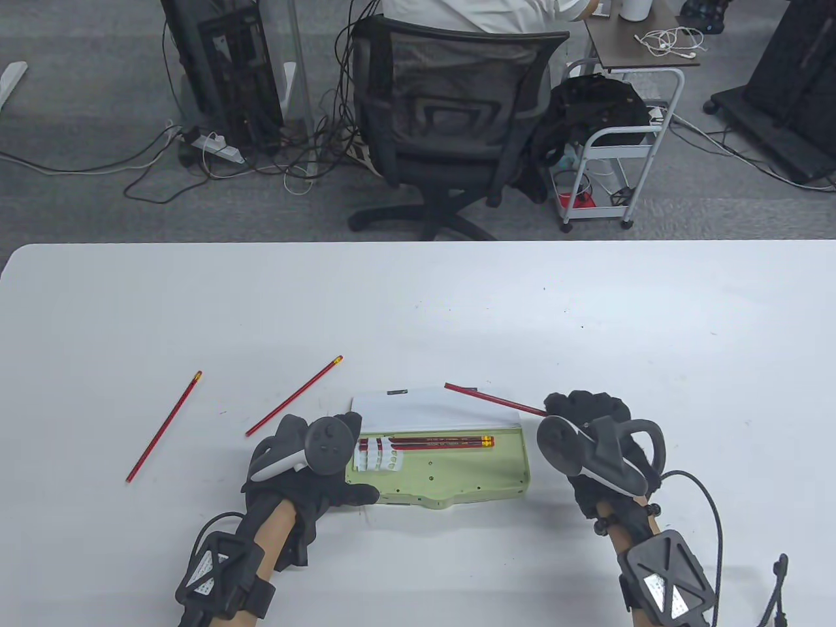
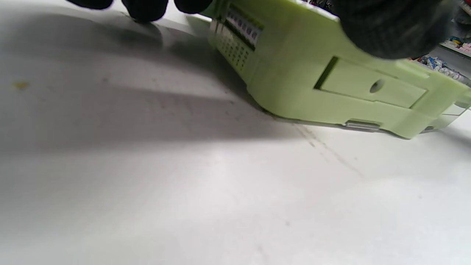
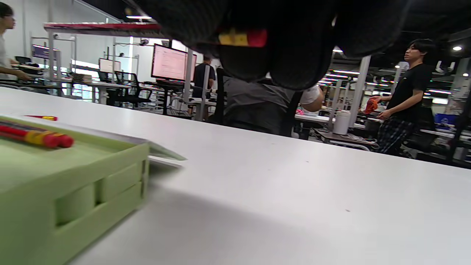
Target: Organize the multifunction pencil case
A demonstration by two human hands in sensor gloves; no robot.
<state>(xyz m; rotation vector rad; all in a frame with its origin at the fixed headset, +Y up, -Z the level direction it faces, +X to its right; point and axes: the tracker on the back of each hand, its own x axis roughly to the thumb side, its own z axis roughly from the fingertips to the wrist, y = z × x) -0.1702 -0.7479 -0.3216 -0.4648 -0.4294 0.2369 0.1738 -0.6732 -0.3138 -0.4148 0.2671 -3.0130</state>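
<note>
Nearest the table camera: two forearms with strapped sensor packs, each cut off by the bottom edge. Left hand [image 1: 307, 467] at the left end of the pencil case [image 1: 457, 473], thumb along the near front edge, fingertips [image 2: 145, 9] down on the table [image 1: 418, 307] just beside the case wall in the wrist view; fingers mostly hidden under the tracker, so no telling whether gripping or only bracing.

Right hand [image 1: 591, 431] just past the case's right end, curled around the eraser end of a red pencil [image 1: 496, 399]; yellow band and red eraser showing between the dark fingers in the right wrist view, the shaft running left over the open white lid [image 1: 424, 408]. Whether that shaft touches the lid: hard to make out.

Green case open, near the front middle of the table, with two red pencils [image 1: 444, 443] side by side along its back row, points tucked into white clips and partly covered by the left tracker.

Left of the case, two loose pencils flat on the table: one [image 1: 294, 396] close, one [image 1: 164, 426] well apart.

Beyond the table: a black office chair [image 1: 450, 124] with a seated person cut off at the top, a white cart [image 1: 620, 157], tangled cables.
</note>
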